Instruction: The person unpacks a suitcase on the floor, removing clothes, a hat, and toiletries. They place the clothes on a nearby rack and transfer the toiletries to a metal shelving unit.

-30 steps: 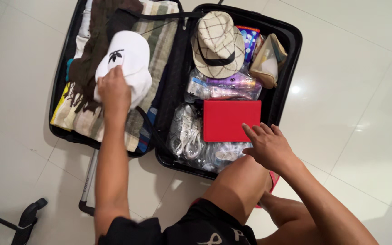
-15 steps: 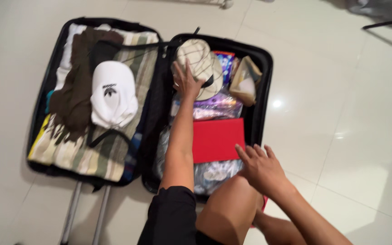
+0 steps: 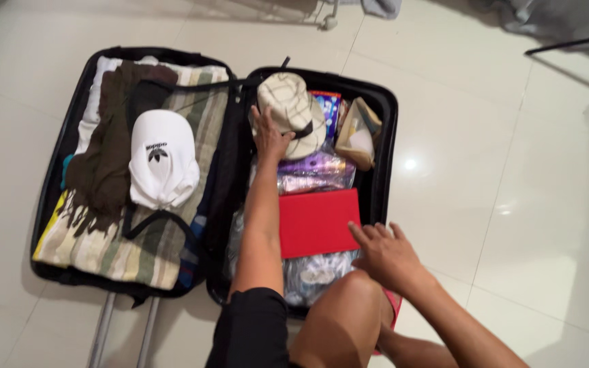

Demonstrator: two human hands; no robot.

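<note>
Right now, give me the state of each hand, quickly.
Left hand: open, fingers laid on the checked hat, not gripping it.
Right hand: open, fingers spread, resting by the red flat case, holding nothing.

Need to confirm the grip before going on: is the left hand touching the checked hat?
Touching. The head view shows the left hand laid on the checked hat, fingers over its brim, no gap.

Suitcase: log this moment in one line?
left hand: on checked hat | right hand: flat, at red book edge | white cap: on clothes, untouched
</note>
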